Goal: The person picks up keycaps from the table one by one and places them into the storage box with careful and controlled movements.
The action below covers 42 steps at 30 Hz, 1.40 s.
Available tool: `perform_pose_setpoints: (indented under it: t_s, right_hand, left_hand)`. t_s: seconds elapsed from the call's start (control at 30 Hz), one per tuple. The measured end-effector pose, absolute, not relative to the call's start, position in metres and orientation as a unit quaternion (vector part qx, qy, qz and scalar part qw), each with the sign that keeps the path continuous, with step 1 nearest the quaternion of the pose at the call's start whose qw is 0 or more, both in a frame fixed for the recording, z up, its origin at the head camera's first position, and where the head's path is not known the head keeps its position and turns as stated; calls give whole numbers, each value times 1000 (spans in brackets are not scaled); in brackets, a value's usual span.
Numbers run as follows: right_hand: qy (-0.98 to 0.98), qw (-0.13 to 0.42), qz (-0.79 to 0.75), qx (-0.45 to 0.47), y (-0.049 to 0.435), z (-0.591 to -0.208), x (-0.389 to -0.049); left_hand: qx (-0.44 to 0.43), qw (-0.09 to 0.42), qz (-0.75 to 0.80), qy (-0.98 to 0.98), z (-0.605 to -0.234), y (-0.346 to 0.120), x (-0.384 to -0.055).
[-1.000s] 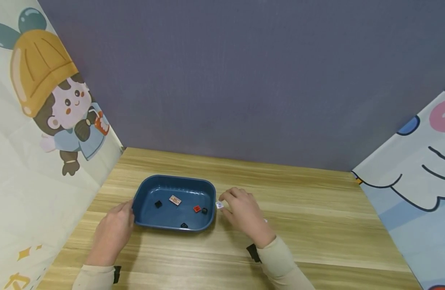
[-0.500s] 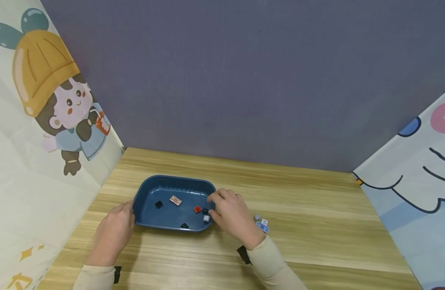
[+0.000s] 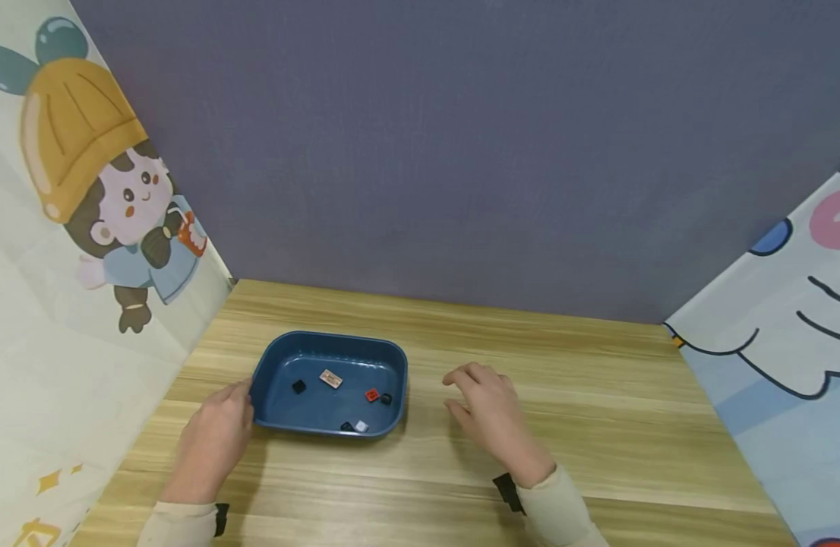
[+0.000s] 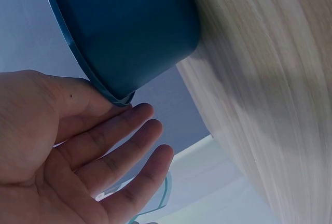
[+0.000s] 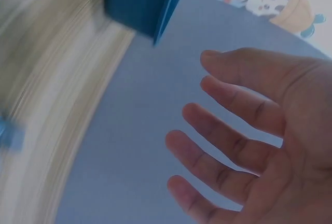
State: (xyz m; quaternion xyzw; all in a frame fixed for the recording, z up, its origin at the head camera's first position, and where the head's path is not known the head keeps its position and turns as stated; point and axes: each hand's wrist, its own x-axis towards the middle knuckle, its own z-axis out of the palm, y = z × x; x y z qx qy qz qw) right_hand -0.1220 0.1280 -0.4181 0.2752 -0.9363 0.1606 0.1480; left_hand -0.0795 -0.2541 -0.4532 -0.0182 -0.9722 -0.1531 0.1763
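A dark blue plastic tray [image 3: 324, 338] stands on the wooden table. My left hand [image 3: 218, 437] holds its left rim between thumb and forefinger; the other fingers stretch out below the rim in the left wrist view. Inside lie small keycap-like pieces: a beige wide one [image 3: 331, 378], a red one [image 3: 372, 395], a white one [image 3: 361, 427] near the front wall and several black ones [image 3: 299, 386]. To the right of the tray my right hand [image 3: 491, 414] hovers with nothing in it, fingers apart and slightly bent.
A blurred blue piece [image 5: 9, 133] lies on the table at the left of the right wrist view; in the head view the right hand and forearm cover that spot. A grey panel [image 3: 447, 152] rises behind the table [image 3: 598, 395], with printed cloth walls at both sides.
My right hand has carried a white keycap-like piece over the tray's right rim, let it drop inside, and drawn back to the right. The left hand has stayed at the rim.
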Motion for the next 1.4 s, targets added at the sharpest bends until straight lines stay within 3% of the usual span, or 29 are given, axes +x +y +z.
perform_pose_setpoints:
  t_s: [0.6, 1.07, 1.4]
  right_hand:
    - [-974, 101, 124, 160, 215, -465, -105]
    - [-983, 47, 128, 126, 215, -490, -105]
    - [-982, 42, 133, 126, 214, -490, -105]
  left_hand:
    - [-22, 180, -155, -971, -456, -255, -80]
    - [-23, 178, -155, -972, -453, -254, -80]
    - [-26, 190, -154, -969, -455, -255, -81]
